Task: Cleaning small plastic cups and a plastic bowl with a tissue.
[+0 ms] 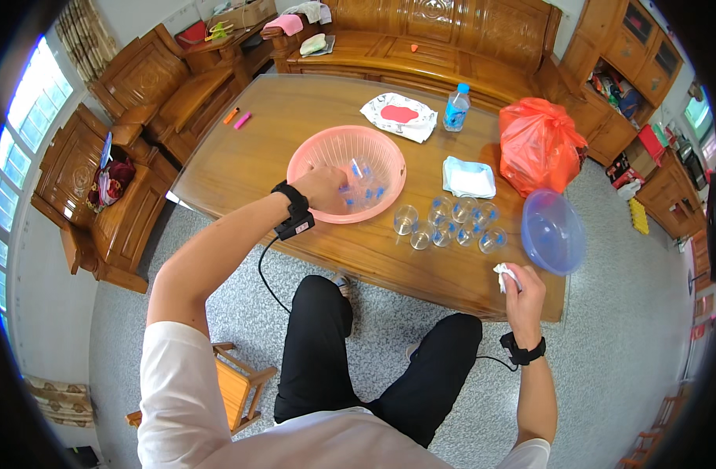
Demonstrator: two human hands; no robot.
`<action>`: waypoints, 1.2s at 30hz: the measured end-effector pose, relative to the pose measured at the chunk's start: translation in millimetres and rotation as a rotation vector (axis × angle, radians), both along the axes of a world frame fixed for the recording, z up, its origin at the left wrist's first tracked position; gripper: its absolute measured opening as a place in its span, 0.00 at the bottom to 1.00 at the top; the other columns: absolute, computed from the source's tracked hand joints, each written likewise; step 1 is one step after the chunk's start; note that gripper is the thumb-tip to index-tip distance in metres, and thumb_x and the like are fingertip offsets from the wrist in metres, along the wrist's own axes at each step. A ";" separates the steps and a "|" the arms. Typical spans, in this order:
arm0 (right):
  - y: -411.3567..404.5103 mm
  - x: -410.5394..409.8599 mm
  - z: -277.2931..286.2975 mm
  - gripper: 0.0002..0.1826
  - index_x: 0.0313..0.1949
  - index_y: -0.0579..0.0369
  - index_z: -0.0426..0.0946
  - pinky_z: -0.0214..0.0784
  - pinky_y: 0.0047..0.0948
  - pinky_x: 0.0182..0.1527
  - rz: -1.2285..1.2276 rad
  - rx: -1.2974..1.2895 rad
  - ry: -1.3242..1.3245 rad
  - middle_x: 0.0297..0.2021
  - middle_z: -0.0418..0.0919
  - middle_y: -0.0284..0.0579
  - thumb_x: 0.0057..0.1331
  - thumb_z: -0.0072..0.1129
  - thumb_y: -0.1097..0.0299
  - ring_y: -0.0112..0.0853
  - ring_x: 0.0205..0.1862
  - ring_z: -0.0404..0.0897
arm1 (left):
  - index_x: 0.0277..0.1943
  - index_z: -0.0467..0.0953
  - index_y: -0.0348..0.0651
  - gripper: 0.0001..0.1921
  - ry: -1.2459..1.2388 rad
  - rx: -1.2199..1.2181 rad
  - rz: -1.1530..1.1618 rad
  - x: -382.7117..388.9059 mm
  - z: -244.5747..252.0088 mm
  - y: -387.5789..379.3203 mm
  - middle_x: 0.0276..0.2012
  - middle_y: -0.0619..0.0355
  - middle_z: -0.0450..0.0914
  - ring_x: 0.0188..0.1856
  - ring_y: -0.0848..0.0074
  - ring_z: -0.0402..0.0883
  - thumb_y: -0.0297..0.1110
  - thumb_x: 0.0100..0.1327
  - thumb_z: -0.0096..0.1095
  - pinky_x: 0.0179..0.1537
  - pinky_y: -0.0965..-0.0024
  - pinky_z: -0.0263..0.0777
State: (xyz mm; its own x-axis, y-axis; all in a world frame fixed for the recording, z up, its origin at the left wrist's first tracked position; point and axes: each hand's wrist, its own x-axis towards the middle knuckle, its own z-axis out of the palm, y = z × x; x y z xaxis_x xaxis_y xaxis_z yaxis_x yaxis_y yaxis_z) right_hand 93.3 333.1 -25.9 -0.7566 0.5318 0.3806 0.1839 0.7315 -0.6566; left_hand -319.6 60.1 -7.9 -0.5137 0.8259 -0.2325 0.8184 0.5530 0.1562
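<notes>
My left hand (pixel 324 186) reaches down inside a pink plastic basket (pixel 387 202). Clear cups (pixel 361 170) with blue markings lie in there beside my fingers. The fingertips are partly hidden, so a grip on a cup cannot be made out. A crumpled white tissue (pixel 502 277) is pinched in my right hand (pixel 527 290), over the table's front right edge. Several clear drinking cups with blue prints (pixel 443 231) stand in a cluster on the table between my hands. A translucent blue-purple plastic basin (pixel 552 234) sits just beyond my right hand.
On the wooden table (pixel 240 170) are a folded pale cloth (pixel 468 177), a wet-wipes pack (pixel 400 116), a blue-capped bottle (pixel 456 108), a tied red plastic bag (pixel 537 146) and two markers (pixel 241 121). Wooden seating surrounds it; a small stool (pixel 234 393) stands at my left.
</notes>
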 end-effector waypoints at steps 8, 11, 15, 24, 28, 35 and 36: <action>-68.1 -4.0 62.8 0.11 0.52 0.68 0.84 0.78 0.26 0.40 0.177 -0.444 0.232 0.45 0.83 0.45 0.72 0.63 0.83 0.27 0.38 0.82 | 0.66 0.78 0.35 0.30 -0.441 0.616 0.068 81.4 80.7 -61.0 0.55 0.54 0.84 0.55 0.70 0.82 0.44 0.68 0.77 0.60 0.63 0.75; -97.4 -17.5 93.8 0.13 0.55 0.68 0.84 0.80 0.25 0.43 0.318 -0.572 0.321 0.52 0.82 0.46 0.73 0.63 0.84 0.27 0.42 0.83 | 0.73 0.68 0.32 0.31 -1.186 0.681 0.080 143.1 91.7 -74.9 0.57 0.58 0.84 0.59 0.78 0.82 0.34 0.73 0.74 0.62 0.71 0.75; -122.1 -29.2 120.8 0.16 0.55 0.66 0.85 0.80 0.29 0.47 0.581 -0.487 0.288 0.55 0.81 0.50 0.69 0.64 0.87 0.31 0.47 0.85 | 0.74 0.67 0.31 0.31 -1.452 0.638 0.010 196.5 92.7 -84.2 0.64 0.55 0.83 0.62 0.78 0.82 0.27 0.74 0.72 0.65 0.69 0.77; -134.4 -15.1 135.2 0.19 0.53 0.55 0.85 0.77 0.42 0.51 0.870 0.338 -0.049 0.51 0.77 0.47 0.63 0.66 0.81 0.46 0.50 0.81 | 0.72 0.73 0.26 0.28 -1.675 0.445 -0.121 221.3 81.7 -96.5 0.60 0.48 0.86 0.61 0.71 0.85 0.34 0.76 0.71 0.63 0.65 0.79; -136.2 -7.3 112.5 0.19 0.56 0.55 0.84 0.76 0.47 0.49 0.871 0.362 -0.108 0.47 0.78 0.48 0.65 0.63 0.78 0.48 0.47 0.81 | 0.71 0.74 0.27 0.27 -1.562 0.561 -0.117 233.5 76.7 -94.1 0.61 0.52 0.86 0.60 0.77 0.83 0.30 0.74 0.72 0.63 0.67 0.78; -150.4 10.7 68.5 0.28 0.71 0.61 0.73 0.72 0.24 0.32 0.815 -0.703 -0.345 0.35 0.84 0.39 0.72 0.66 0.76 0.20 0.32 0.80 | 0.64 0.80 0.32 0.30 -0.334 0.786 -0.376 255.0 73.7 -90.5 0.54 0.42 0.86 0.51 0.47 0.88 0.21 0.55 0.79 0.50 0.58 0.83; -152.6 9.8 70.1 0.28 0.71 0.61 0.73 0.71 0.22 0.32 0.790 -0.948 -0.358 0.33 0.83 0.37 0.73 0.66 0.75 0.19 0.31 0.80 | 0.62 0.81 0.32 0.30 -0.181 0.797 -0.416 257.0 70.2 -89.2 0.54 0.43 0.86 0.51 0.48 0.88 0.22 0.54 0.79 0.50 0.57 0.83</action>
State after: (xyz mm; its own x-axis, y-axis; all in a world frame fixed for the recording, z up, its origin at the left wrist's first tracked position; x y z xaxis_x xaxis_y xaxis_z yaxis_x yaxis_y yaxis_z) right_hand 103.1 180.5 44.2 -0.9700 -0.1559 -0.1868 0.1893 -0.0015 -0.9819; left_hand -62.6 -29.2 62.3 -0.1503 0.8866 0.4375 0.8534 -0.1071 0.5102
